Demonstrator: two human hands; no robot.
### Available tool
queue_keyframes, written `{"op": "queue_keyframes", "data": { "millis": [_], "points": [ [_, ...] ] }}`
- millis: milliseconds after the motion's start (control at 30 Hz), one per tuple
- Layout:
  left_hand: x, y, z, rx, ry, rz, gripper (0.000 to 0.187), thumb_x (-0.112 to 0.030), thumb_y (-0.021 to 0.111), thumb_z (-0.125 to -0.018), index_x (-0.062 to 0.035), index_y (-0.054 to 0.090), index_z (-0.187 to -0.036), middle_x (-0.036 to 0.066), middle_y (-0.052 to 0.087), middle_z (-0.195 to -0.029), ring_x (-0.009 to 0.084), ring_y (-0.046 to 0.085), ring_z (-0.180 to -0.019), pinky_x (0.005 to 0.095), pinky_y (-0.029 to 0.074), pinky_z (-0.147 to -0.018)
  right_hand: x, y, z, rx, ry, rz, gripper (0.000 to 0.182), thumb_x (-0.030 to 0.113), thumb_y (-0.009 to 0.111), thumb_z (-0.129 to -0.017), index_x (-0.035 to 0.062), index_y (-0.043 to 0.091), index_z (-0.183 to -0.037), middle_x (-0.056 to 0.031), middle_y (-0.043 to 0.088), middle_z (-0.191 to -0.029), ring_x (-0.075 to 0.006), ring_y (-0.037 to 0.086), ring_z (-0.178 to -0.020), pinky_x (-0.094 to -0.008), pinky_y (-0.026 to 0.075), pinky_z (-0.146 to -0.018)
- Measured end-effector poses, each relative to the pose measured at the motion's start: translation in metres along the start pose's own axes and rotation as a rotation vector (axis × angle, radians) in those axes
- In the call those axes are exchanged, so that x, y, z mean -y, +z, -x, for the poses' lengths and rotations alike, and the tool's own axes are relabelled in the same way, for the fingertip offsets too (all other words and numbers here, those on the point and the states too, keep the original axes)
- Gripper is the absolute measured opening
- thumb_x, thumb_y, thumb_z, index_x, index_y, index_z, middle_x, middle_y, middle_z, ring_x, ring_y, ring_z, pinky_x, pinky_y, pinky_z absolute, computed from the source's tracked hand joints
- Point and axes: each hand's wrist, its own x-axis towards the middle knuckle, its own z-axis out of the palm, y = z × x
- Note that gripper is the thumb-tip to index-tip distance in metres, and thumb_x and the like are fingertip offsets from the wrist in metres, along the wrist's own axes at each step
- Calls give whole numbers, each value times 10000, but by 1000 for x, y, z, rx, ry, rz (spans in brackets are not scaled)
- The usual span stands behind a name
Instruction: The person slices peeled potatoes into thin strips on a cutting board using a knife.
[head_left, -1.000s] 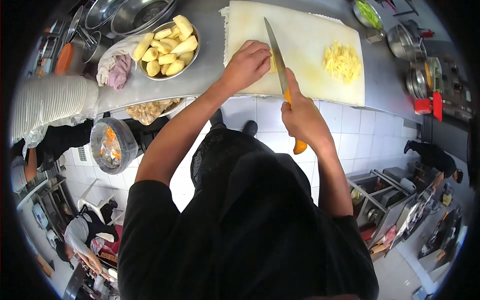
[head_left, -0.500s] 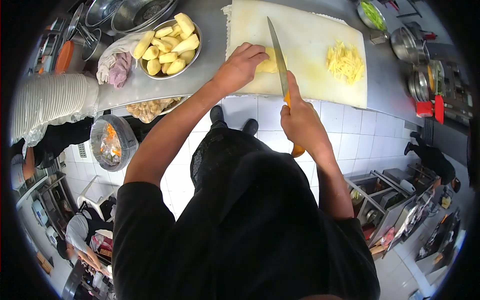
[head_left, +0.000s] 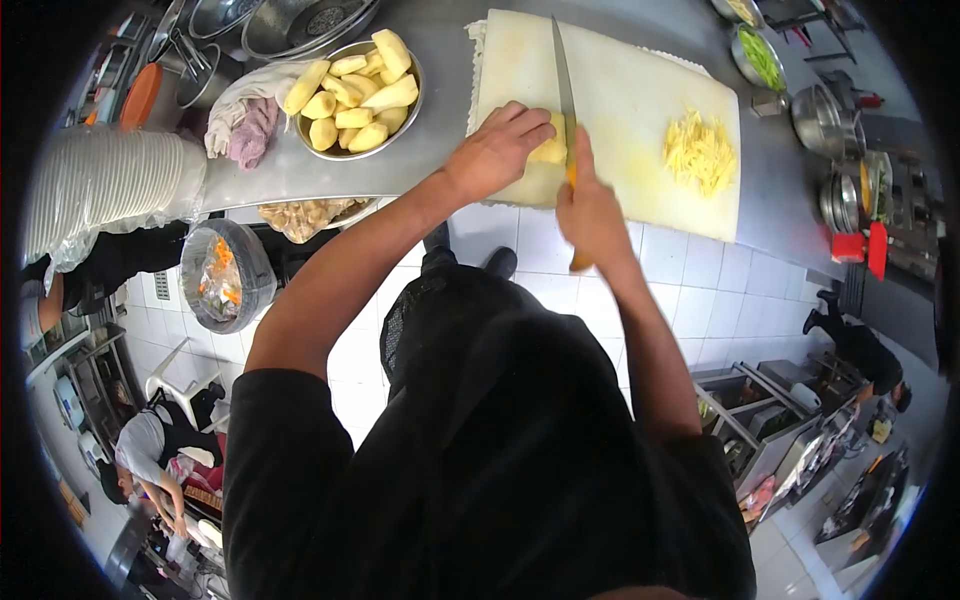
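steel counter [head_left: 300,170] runs across top, white tiled floor below. metal bowl [head_left: 358,150] near counter's left part, heaped with peeled potatoes [head_left: 352,95]; cloth [head_left: 245,120] just beside it. white cutting board [head_left: 640,90] at counter's front edge, pile of potato strips [head_left: 700,150] on its right part. left hand [head_left: 495,150] curled over potato piece [head_left: 550,150] at board's near edge, fingers pressing it down. right hand [head_left: 590,215] closed round orange handle of knife [head_left: 565,85], blade against potato piece.
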Motion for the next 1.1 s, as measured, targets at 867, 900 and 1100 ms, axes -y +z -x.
{"op": "queue_keyframes", "data": {
  "millis": [867, 900, 1100],
  "points": [
    [-1, 1, -1, -39, 3, 2, 454, 107, 587, -703, -37, 644, -1129, 82, 583, -1231, 294, 529, -1128, 383, 462, -1002, 27, -47, -6, 116, 79, -110, 747, 88, 448, -873, 48, 169, -1565, -274, 663, -752, -354, 657, -575, -469, 535, -697],
    [-2, 2, 0, -46, 0, 8, 457, 112, 589, -700, -39, 645, -1128, 82, 584, -1228, 294, 529, -1127, 381, 462, -1002, 29, -48, 6, 133, 98, -72, 744, 81, 448, -869, 48, 179, -1562, -266, 663, -744, -335, 652, -548, -457, 538, -689],
    [0, 6, 2, -65, -10, 11, 437, 107, 577, -723, -46, 645, -1126, 80, 586, -1225, 291, 531, -1128, 374, 467, -998, 22, -29, 47, 129, 72, -31, 750, 53, 463, -883, 25, 130, -1554, -321, 660, -812, -454, 665, -753, -532, 506, -803]
  ]
}}
